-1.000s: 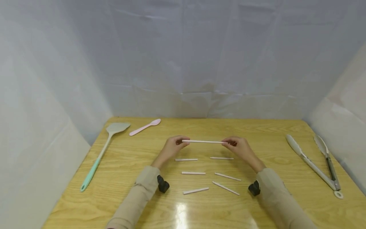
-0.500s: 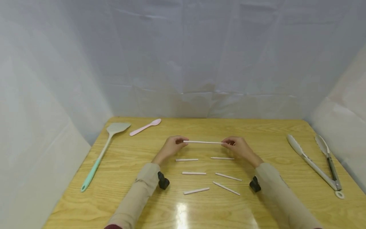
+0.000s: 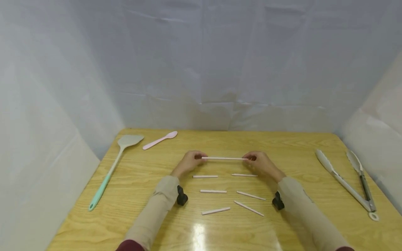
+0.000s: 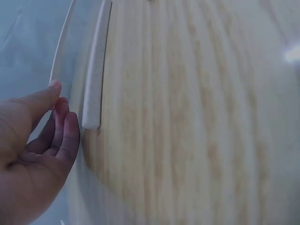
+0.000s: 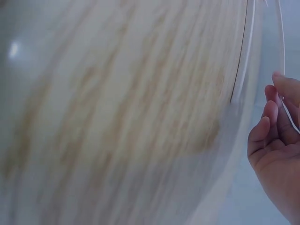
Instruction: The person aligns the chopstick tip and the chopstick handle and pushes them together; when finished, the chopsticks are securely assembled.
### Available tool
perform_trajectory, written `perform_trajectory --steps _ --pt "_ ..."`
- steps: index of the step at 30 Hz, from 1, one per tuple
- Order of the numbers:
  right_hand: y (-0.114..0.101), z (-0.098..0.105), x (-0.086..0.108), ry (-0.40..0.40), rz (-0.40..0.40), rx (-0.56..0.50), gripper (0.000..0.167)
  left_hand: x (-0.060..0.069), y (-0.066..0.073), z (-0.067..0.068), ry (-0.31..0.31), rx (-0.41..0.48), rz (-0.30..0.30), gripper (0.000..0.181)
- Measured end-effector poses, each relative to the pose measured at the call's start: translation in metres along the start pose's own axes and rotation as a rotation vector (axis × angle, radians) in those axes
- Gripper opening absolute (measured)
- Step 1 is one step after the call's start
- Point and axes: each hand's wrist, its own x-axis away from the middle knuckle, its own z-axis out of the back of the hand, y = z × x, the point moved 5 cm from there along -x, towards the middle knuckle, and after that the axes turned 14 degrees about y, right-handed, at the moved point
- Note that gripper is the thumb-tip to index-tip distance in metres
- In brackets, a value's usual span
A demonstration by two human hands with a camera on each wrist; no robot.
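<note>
In the head view a thin white stick (image 3: 224,158) is held level, stretched between both hands above the table. My left hand (image 3: 188,162) pinches its left end between thumb and fingers, as the left wrist view also shows. The right end is pinched by my right hand (image 3: 260,164); in the right wrist view thumb and fingertips (image 5: 277,77) meet on it. Nearer than the held stick lie several shorter white sticks in two columns. On the left are a back one (image 3: 205,176), a middle one (image 3: 213,191) and a front one (image 3: 216,211); the right column includes a slanted one (image 3: 249,208).
A turner with a green handle (image 3: 102,190) lies at the left of the wooden table (image 3: 301,230). Behind it is a pink spoon (image 3: 160,140). Spread tongs (image 3: 348,184) lie at the right. White sheeting (image 3: 220,62) surrounds the back and sides.
Both hands have come slightly lower and nearer with the stick between them. It remains pinched at both ends, and the short sticks stay in place.
</note>
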Motion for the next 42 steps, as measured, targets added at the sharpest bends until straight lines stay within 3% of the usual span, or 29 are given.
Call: perform_trajectory --steps 16,23,31,42 --pt "0.013 -0.006 -0.005 -0.055 -0.064 -0.069 0.019 -0.005 0.0 -0.007 -0.02 -0.084 -0.008 0.021" --pt "0.015 -0.007 -0.007 -0.032 0.02 -0.026 0.017 -0.005 0.003 -0.009 -0.013 -0.116 -0.042 0.018" --pt "0.015 -0.008 -0.008 -0.009 0.006 -0.003 0.016 -0.006 0.005 -0.01 -0.008 -0.144 -0.049 0.018" --pt "0.015 -0.011 -0.008 0.01 0.028 0.038 0.016 -0.006 -0.001 -0.013 0.001 -0.154 -0.045 0.017"
